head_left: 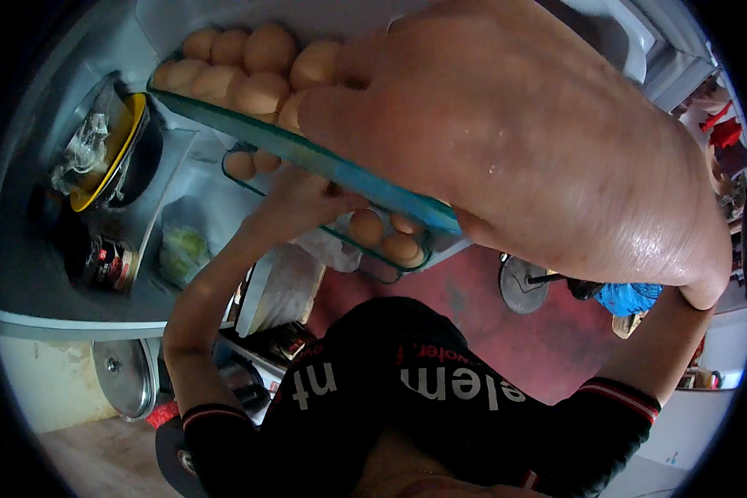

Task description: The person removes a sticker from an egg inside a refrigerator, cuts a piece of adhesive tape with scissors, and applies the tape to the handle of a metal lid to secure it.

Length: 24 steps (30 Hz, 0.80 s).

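My right hand [523, 141], large and close at the upper right, reaches over a teal-edged clear egg holder [249, 126] full of brown eggs [261, 93]. Its thumb and fingertips are bent in against an egg [315, 65] at the row's right end; part of its grip is hidden. Below, my left hand [299, 197] is in a second clear holder [407, 267] with a green rim. Brown eggs [367, 226] lie on both sides of it. The left fingers curl inward beneath the upper holder, and whatever they hold is hidden.
A refrigerator shelf [75, 322] runs along the left. On it are a dark bowl with a yellow-rimmed plate [129, 158], a dark jar [108, 261] and a bagged green vegetable [184, 253]. A metal pot lid [124, 378] is lower left. The floor [456, 311] is red.
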Available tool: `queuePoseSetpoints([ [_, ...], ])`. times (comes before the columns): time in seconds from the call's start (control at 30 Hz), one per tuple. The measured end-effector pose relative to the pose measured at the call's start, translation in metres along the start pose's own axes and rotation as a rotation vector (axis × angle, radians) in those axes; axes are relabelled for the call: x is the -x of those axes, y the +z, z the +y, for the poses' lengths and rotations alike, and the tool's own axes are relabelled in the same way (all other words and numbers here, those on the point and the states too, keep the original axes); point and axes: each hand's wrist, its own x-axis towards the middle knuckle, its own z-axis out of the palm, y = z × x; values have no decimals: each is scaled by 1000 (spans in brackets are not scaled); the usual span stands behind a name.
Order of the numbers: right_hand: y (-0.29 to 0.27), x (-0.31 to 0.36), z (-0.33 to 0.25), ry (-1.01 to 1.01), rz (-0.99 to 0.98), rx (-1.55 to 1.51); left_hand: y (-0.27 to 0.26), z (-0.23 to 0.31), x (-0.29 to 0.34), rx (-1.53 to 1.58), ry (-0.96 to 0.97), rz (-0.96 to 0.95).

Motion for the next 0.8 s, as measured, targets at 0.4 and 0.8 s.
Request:
queuePoseSetpoints([
  [0.4, -7, 13, 26, 46, 81, -159, 3, 1, 7, -68, 19, 69],
  [0.8, -9, 10, 49, 86, 60, -238, -86, 83, 35, 158, -138, 55],
])
